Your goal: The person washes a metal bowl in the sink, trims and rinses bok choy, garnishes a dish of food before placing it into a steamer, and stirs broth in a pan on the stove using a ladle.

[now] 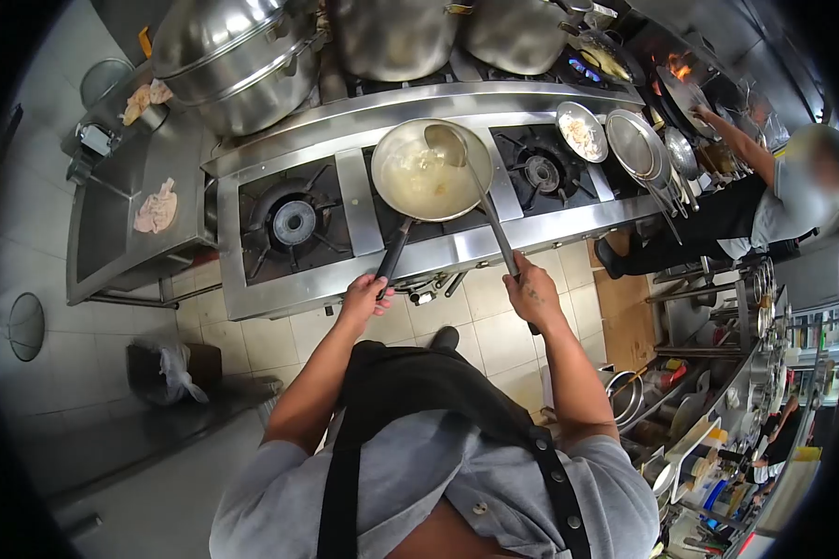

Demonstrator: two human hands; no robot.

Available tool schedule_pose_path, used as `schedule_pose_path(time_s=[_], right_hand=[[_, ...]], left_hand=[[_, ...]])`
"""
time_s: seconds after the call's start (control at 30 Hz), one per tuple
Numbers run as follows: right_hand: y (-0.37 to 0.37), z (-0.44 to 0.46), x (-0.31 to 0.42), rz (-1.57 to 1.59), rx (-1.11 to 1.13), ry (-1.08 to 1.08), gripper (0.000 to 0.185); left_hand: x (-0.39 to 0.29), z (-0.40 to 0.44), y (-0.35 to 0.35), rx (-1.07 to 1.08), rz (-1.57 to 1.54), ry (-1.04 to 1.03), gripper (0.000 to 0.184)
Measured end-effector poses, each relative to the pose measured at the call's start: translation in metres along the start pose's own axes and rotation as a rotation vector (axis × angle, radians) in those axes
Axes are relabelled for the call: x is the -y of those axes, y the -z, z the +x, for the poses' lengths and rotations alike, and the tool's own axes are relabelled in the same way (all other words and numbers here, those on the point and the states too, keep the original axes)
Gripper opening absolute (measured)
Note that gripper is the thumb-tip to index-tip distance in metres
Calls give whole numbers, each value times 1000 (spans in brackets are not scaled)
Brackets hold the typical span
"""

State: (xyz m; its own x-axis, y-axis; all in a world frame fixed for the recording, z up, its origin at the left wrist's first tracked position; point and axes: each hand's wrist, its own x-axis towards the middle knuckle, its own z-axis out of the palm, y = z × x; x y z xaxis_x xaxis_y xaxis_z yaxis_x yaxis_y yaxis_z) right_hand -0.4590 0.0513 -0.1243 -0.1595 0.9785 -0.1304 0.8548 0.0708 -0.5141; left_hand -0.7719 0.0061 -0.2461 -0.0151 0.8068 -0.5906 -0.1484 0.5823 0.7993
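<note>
A wide pan (379,183) with pale, bubbling liquid sits on the middle burner of the stove. My left hand (364,300) is closed around the end of its dark handle. My right hand (533,291) grips the long handle of a ladle (448,144), whose round bowl lies over the far right part of the pan, at the liquid. How deep the bowl dips I cannot tell. To the right of the pan, a metal bowl (582,131) of pale food pieces rests at the back of another burner.
Large steel pots (391,37) line the back. A bare burner (294,222) lies left of the pan. Strainers (636,144) with long handles overhang the stove's right side. Farther right, a co-worker (755,154) holds a wok (685,101) near flames. A cloth (156,207) lies on the left counter.
</note>
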Motion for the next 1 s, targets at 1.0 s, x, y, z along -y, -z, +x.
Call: schedule_pose_path(time_s=[1.0], right_hand=[[58, 24, -16, 592, 371, -320, 39]], left_hand=[[-19, 9, -9, 58, -165, 186, 35]])
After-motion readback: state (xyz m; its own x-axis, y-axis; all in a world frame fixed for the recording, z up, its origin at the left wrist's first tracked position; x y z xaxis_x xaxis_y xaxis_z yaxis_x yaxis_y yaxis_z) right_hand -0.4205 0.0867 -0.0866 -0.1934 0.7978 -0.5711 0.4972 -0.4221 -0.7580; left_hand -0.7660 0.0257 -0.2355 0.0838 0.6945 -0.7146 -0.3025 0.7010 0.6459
